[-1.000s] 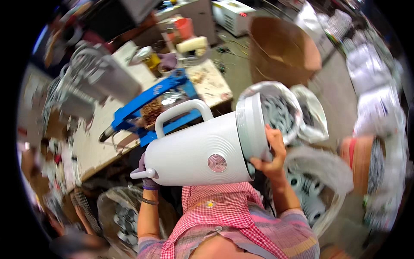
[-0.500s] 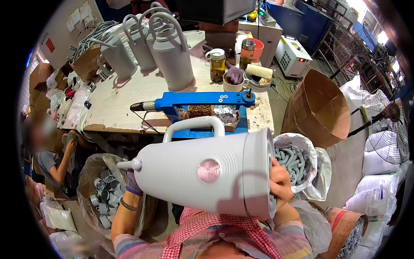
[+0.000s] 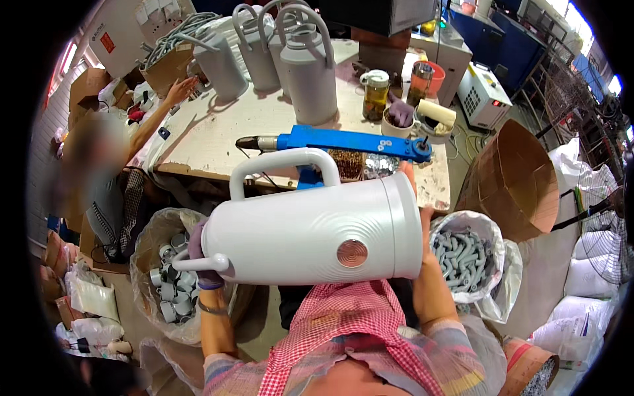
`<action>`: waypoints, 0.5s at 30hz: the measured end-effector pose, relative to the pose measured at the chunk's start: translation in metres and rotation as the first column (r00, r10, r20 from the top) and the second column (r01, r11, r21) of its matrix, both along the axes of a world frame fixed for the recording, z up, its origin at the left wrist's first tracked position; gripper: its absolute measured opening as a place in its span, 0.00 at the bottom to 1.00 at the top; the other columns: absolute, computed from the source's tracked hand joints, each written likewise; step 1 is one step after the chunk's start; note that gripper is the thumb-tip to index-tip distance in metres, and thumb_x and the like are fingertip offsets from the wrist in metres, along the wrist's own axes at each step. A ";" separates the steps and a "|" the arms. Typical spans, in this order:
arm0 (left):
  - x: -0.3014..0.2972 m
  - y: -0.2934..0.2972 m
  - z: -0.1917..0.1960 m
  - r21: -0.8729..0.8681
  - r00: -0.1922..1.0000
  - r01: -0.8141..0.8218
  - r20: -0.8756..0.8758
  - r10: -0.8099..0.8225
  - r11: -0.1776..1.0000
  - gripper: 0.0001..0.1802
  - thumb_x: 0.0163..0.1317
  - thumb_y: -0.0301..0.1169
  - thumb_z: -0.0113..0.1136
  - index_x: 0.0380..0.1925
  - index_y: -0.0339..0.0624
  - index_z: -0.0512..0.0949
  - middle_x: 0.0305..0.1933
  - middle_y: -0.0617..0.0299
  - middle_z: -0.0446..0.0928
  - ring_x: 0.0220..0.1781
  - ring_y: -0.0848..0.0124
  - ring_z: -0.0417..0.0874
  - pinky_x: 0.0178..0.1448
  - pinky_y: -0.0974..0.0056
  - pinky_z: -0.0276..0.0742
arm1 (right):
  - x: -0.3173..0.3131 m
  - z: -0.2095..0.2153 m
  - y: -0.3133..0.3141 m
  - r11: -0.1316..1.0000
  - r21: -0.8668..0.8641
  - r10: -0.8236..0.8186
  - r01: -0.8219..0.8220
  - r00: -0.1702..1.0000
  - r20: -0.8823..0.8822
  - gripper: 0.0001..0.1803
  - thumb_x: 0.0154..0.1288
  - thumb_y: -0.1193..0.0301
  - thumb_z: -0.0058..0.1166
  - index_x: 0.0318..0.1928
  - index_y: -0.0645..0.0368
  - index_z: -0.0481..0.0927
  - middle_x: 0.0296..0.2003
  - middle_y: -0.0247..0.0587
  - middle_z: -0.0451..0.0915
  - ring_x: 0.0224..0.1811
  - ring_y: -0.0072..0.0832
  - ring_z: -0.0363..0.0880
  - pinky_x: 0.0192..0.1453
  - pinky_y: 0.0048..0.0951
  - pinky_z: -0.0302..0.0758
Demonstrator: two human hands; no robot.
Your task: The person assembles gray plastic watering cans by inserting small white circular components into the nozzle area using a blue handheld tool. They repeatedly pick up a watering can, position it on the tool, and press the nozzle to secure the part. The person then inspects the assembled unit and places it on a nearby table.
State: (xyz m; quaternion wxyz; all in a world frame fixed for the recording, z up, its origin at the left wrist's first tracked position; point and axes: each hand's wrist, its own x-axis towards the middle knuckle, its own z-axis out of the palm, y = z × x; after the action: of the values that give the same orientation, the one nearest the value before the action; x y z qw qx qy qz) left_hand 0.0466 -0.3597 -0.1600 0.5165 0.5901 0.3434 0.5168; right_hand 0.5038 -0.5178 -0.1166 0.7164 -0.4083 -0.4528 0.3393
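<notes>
A pale grey plastic jug (image 3: pixel 290 231) lies sideways across my lap, with a loop handle on its far side and a round pinkish disc on its body. My left hand (image 3: pixel 198 245), in a purple glove, grips the narrow end beside a short curved arm (image 3: pixel 198 264). Against the wide end presses my right hand (image 3: pixel 421 198), bare, its fingers partly hidden behind the rim. Just beyond the jug, on the table (image 3: pixel 198 148), stands a blue lever tool (image 3: pixel 350 140). Trays of brass-coloured small parts (image 3: pixel 347 164) and silver discs (image 3: pixel 381 166) sit beside it.
Several grey jugs (image 3: pixel 308 82) stand at the table's back, near glass jars (image 3: pixel 375 96). A bag of grey rings (image 3: pixel 175 290) is at left, a bag of curved grey pieces (image 3: pixel 460 261) at right. A co-worker's arm (image 3: pixel 153 125) reaches over the left table edge.
The jug has turned so its disc sits lower and nearer me. My right hand has shifted to the rim's far side. The co-worker has stretched an arm toward the jugs on the table.
</notes>
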 end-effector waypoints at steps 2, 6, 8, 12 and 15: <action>0.024 -0.008 0.018 0.061 0.986 -0.061 -0.154 0.069 0.996 0.28 0.73 0.40 0.49 0.66 0.33 0.64 0.62 0.51 0.75 0.61 0.63 0.77 0.67 0.59 0.71 | -0.008 -0.001 0.001 0.996 -0.059 0.068 -0.061 0.990 0.122 0.47 0.74 0.35 0.13 0.78 0.57 0.37 0.79 0.44 0.36 0.82 0.35 0.34 0.81 0.37 0.27; 0.008 -0.010 0.023 0.205 0.936 -0.134 -0.296 0.192 0.970 0.23 0.71 0.39 0.51 0.58 0.32 0.73 0.55 0.53 0.79 0.54 0.67 0.80 0.63 0.62 0.73 | 0.013 -0.021 0.005 0.992 -0.101 0.063 -0.069 0.996 -0.065 0.45 0.75 0.36 0.15 0.78 0.56 0.40 0.80 0.39 0.38 0.82 0.30 0.34 0.81 0.34 0.25; 0.006 -0.019 0.043 0.201 0.918 -0.208 -0.297 0.262 0.957 0.23 0.71 0.38 0.50 0.57 0.32 0.73 0.54 0.54 0.80 0.53 0.67 0.81 0.62 0.62 0.74 | 0.017 0.000 0.010 0.965 -0.185 -0.132 0.184 0.956 0.263 0.46 0.75 0.37 0.14 0.78 0.58 0.38 0.79 0.43 0.38 0.82 0.32 0.32 0.81 0.36 0.27; 0.006 -0.008 -0.020 0.120 0.968 -0.164 -0.173 0.183 0.979 0.22 0.74 0.42 0.46 0.56 0.37 0.74 0.50 0.58 0.80 0.51 0.66 0.80 0.61 0.60 0.74 | -0.019 0.020 0.015 0.969 -0.132 0.206 -0.210 0.978 -0.040 0.48 0.74 0.36 0.15 0.78 0.61 0.35 0.79 0.46 0.37 0.82 0.35 0.31 0.81 0.36 0.28; -0.014 -0.001 -0.060 -0.506 0.921 -0.004 0.334 0.199 0.863 0.29 0.71 0.53 0.46 0.57 0.41 0.73 0.52 0.58 0.78 0.53 0.63 0.79 0.59 0.56 0.77 | 0.003 0.019 0.033 0.949 -0.269 0.170 -0.162 0.985 0.006 0.46 0.75 0.37 0.12 0.78 0.60 0.39 0.79 0.43 0.37 0.82 0.34 0.31 0.81 0.34 0.25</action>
State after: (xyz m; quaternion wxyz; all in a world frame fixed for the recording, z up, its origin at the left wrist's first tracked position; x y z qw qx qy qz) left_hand 0.0330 -0.3611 -0.2203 0.6778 0.3086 0.3903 0.5413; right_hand 0.5069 -0.4846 -0.0973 0.6169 -0.4664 -0.4461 0.4504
